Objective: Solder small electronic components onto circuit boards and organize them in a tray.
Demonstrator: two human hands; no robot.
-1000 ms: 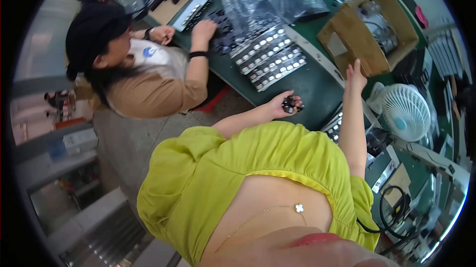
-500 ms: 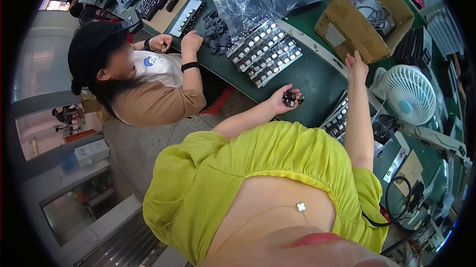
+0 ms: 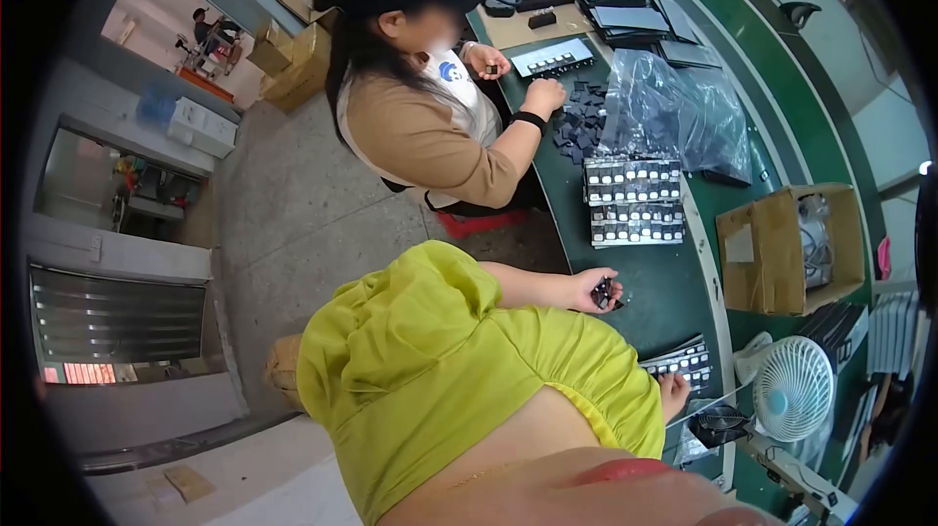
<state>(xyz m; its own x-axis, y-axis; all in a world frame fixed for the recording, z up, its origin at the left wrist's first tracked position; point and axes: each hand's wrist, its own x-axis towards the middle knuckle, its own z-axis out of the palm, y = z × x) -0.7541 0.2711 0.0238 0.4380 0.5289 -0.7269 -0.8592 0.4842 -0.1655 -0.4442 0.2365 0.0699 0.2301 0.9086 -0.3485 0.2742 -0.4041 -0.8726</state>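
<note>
My left hand (image 3: 589, 290) is cupped, palm up, round a small pile of black plastic pieces (image 3: 606, 294) above the green table. My right hand (image 3: 674, 396) is down beside a stack of black strips with white squares (image 3: 684, 366), at the table's near end. Its fingers are small and partly hidden, so whether they grip the stack I cannot make out. Farther along lie more rows of black strips with white squares (image 3: 635, 202), and past them a heap of loose black pieces (image 3: 583, 121).
A co-worker (image 3: 430, 126) in a black cap sits at the left, hands over a white-and-black strip (image 3: 553, 58). Clear plastic bags (image 3: 674, 106) lie behind the heap. On the right are an open cardboard box (image 3: 762, 252) with cables and a white fan (image 3: 793, 387).
My right hand has come away from the cardboard box, down to the near stack of strips. My left hand keeps its black pieces. The whole view has turned.
</note>
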